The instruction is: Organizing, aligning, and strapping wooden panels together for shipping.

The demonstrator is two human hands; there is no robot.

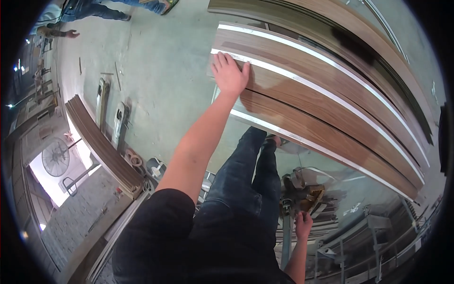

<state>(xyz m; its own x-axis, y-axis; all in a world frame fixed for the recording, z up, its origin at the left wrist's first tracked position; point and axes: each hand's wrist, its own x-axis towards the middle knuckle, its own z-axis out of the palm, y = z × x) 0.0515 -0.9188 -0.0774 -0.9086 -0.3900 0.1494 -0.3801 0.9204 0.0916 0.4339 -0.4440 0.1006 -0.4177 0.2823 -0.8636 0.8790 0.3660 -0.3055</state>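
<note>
My left hand [230,75] rests spread and open on the near-left end of long brown wood-grain boards [302,106]. Its fingertips touch a white strip [279,71] that runs lengthwise along them. Another white strip [265,123] follows the edge closest to my legs, and a dark gap divides two of the boards. Low on the right, my right hand [303,224] is closed, its fingers curled together beside an upright metal post [286,227]. What those fingers hold, if anything, is too small to make out.
Beyond the boards lie more long profiles [340,35]. A bundle of brown strips [101,146] slants at the left, near two pallet-jack-like forks [118,125]. A large fan [56,157] stands farther left. Another person's hand [72,34] shows at the upper left; metal racks [364,232] stand lower right.
</note>
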